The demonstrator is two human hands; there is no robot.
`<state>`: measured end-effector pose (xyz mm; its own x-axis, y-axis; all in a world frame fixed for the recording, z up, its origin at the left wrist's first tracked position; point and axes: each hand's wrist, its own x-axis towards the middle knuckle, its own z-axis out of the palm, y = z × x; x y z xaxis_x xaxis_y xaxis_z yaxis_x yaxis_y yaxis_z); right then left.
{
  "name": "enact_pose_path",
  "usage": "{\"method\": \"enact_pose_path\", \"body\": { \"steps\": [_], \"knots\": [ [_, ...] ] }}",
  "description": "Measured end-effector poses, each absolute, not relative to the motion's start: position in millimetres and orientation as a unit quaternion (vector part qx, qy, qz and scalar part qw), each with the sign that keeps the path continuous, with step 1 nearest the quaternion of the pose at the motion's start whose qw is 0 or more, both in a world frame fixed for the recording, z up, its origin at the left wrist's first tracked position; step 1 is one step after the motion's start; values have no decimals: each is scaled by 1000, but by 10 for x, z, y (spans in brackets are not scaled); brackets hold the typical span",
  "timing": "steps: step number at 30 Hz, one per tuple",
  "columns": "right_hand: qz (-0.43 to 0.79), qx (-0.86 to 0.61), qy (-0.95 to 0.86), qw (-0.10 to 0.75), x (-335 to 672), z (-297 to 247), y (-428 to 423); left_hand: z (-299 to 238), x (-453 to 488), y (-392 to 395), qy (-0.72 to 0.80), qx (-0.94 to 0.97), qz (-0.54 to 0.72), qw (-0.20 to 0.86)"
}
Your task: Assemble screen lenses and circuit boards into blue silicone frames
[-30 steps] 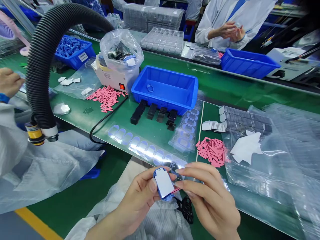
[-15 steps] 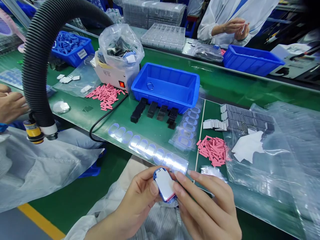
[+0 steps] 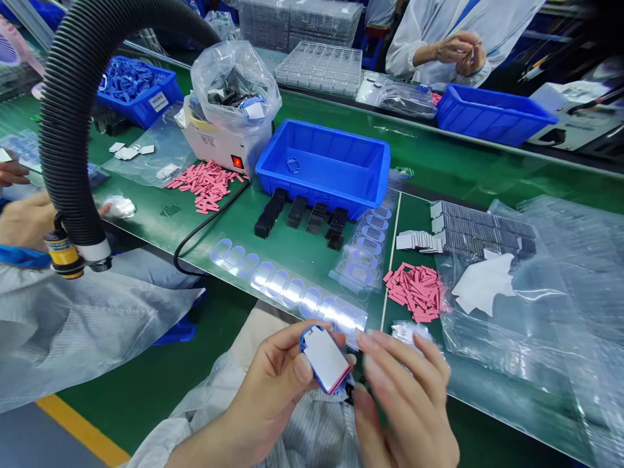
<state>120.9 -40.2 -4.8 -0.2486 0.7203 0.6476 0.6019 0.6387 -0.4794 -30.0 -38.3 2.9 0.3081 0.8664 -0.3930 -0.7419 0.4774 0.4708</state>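
The left hand (image 3: 273, 396) pinched a blue-rimmed rounded plastic frame with a white pad and pink edge (image 3: 325, 359) between thumb and fingers, out in front of the body. The blurred right hand (image 3: 404, 406) had its fingers spread just beside it, near a clear film strip of oval pieces (image 3: 287, 286).

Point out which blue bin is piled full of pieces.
The far-left bin, heaped with blue pieces and bearing a white label; the middle bin, by contrast, holds only one small piece.
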Motion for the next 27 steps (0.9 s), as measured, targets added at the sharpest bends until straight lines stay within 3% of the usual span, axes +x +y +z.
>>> {"method": "enact_pose_path", "body": {
  "steps": [3, 5, 14, 20, 27],
  "knots": [
    [178, -443, -669, 569, 1114, -92, -387, 12, -294, -394, 303, 119, 515, 793],
    [224, -435, -644, 588, 1073, -97, -366, -15, -286, -414, 311, 135, 530, 777],
    [273, -398, -652, 585, 1046, -139, -353, -79, -189, -508, 366, 152, 579, 712],
    [240, -384, -670, 588, 1082, -217, -324, -140, -241, -474, 381, 237, 584, 676],
    [150, -423, -758, 473, 1257, -150, -264, -36, -476, -399, 469, 582, 525, 408]
  ]
}}
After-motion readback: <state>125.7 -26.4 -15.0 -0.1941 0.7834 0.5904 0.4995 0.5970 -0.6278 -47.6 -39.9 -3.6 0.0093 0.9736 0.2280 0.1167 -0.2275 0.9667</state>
